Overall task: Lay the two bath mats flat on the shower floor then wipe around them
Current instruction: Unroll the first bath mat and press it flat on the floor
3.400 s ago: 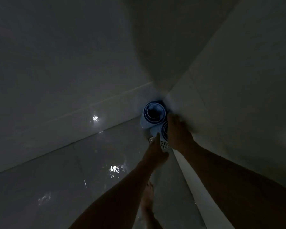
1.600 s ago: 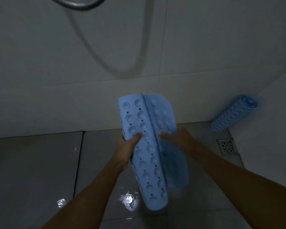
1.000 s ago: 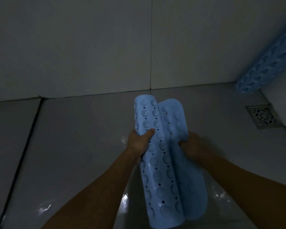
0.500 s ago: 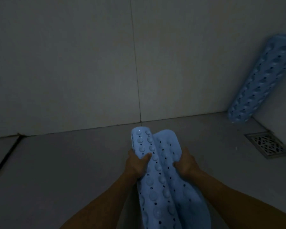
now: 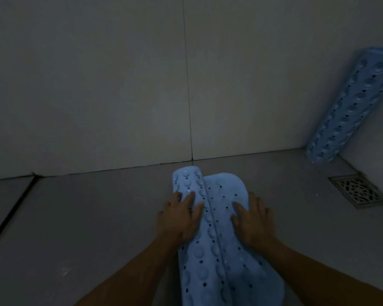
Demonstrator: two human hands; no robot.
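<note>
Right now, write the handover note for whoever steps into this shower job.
Left hand: flat, pressing the curled-over left side of the blue bath mat.
Right hand: flat on the mat's right part.
The mat lies on the shower floor, half unrolled.
Second mat: rolled, leaning in the right corner above the floor drain.
Done: nothing fully laid.
Left: flatten this mat, lay the second, wipe around both.

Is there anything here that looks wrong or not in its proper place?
Yes. The mat under both hands is not flat: its left side is folded over, suction cups facing up. The second mat is rolled and leans in the right corner.
</note>
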